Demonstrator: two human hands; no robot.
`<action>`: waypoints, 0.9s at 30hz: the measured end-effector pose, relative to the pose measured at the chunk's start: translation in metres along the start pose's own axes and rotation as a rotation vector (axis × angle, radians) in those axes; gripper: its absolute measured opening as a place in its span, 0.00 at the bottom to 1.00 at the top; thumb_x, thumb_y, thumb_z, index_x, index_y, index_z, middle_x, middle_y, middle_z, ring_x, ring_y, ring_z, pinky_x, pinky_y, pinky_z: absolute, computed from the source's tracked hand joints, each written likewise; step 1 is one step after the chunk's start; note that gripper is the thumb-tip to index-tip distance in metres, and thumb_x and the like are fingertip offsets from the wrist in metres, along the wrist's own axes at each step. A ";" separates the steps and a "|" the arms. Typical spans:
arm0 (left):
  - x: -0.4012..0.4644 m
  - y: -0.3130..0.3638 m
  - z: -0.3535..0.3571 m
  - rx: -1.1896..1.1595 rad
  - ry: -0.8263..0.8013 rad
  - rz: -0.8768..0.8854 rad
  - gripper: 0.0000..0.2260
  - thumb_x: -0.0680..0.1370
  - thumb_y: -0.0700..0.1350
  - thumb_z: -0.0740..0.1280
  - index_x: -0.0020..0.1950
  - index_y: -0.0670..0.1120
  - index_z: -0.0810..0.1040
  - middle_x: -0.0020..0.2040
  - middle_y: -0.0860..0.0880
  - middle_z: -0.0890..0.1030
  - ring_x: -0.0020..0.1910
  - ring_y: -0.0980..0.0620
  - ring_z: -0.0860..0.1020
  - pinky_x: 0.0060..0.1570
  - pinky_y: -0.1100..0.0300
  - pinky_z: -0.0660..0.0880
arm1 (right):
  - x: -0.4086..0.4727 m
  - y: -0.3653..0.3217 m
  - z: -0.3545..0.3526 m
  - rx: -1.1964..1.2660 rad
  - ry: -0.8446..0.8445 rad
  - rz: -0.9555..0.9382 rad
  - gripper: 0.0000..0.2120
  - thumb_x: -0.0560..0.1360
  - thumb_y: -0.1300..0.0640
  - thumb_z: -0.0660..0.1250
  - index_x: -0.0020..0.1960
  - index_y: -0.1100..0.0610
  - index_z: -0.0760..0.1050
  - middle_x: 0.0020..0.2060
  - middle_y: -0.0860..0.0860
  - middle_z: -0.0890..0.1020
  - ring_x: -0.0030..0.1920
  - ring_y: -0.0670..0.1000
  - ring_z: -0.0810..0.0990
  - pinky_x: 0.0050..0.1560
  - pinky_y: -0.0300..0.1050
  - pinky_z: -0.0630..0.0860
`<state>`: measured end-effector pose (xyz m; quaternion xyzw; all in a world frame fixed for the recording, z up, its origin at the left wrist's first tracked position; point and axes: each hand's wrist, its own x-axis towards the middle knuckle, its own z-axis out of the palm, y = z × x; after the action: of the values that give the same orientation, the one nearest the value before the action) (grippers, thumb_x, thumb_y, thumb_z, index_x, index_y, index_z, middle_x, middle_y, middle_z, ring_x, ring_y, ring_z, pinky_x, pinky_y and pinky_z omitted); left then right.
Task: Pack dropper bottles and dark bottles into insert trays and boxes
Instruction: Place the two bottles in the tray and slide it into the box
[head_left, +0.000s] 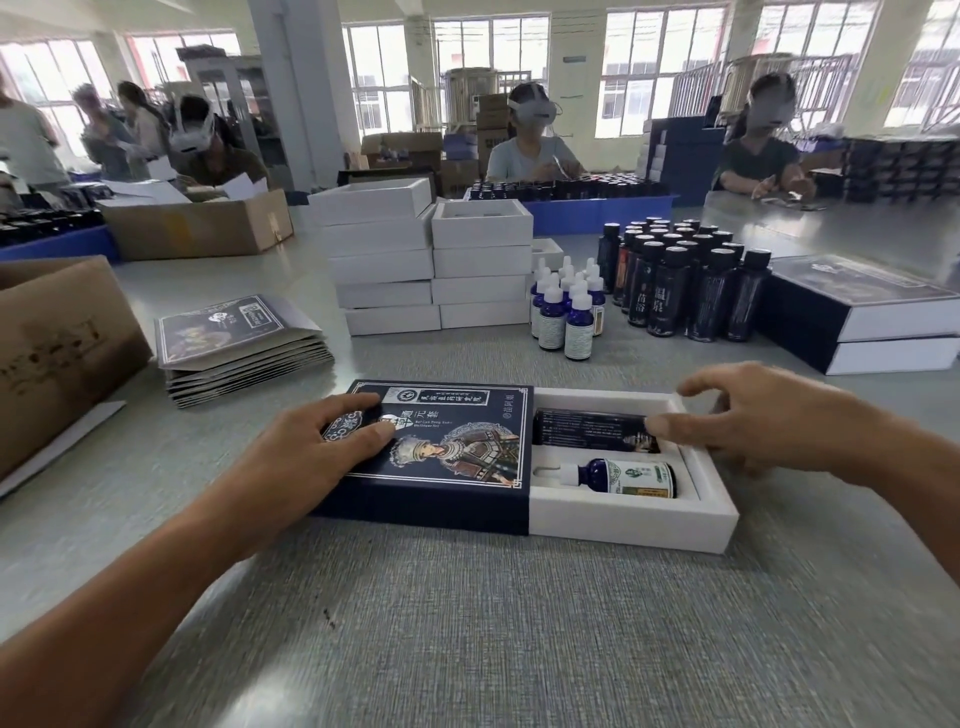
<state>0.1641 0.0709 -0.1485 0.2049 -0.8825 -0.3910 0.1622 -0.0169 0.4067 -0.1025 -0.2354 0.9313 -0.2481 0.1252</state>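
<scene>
- Glass, by the look of it: the dark bottle (592, 427) and dropper bottle (626, 478) lie flat in the white insert tray (631, 525), so they likely handle as small, rigid, smooth and breakable; best taken around the body, not the dropper cap.
- Both bottles run 9-to-3 across the tray; the dropper's white cap points to 9 o'clock, dark bottle at 12 of it.
- Tray sits half inside the dark printed sleeve box (431, 457), projecting toward 3 o'clock on the desk (467, 623).
- Left hand (322, 441) presses flat on the sleeve, fingers spread and holding nothing.
- Right hand (769, 415) hovers at the tray's 3 o'clock end, fingers loosely open, one fingertip touching the dark bottle.
- Spare bottles (675, 286) stand upright at 12.
</scene>
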 end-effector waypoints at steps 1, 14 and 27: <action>0.000 0.000 0.000 -0.003 0.000 -0.001 0.26 0.68 0.70 0.66 0.65 0.67 0.74 0.56 0.56 0.77 0.47 0.59 0.77 0.40 0.64 0.69 | 0.000 0.000 -0.001 0.050 -0.022 0.027 0.36 0.60 0.29 0.68 0.60 0.50 0.76 0.40 0.52 0.84 0.31 0.46 0.81 0.31 0.40 0.77; 0.000 0.002 0.001 -0.054 -0.009 -0.025 0.24 0.67 0.69 0.67 0.62 0.69 0.76 0.57 0.55 0.78 0.50 0.56 0.77 0.45 0.59 0.71 | 0.002 -0.010 0.020 0.264 -0.026 -0.030 0.13 0.71 0.40 0.71 0.49 0.47 0.78 0.30 0.41 0.83 0.25 0.40 0.78 0.26 0.35 0.72; 0.001 0.002 0.002 -0.049 0.006 -0.009 0.24 0.67 0.69 0.67 0.62 0.68 0.76 0.60 0.54 0.78 0.51 0.60 0.75 0.45 0.63 0.68 | -0.005 -0.022 0.024 0.635 -0.242 -0.074 0.04 0.73 0.52 0.72 0.45 0.49 0.86 0.44 0.56 0.87 0.39 0.50 0.85 0.37 0.40 0.82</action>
<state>0.1618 0.0732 -0.1478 0.2059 -0.8713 -0.4125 0.1682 0.0045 0.3826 -0.1108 -0.2462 0.7768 -0.5003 0.2928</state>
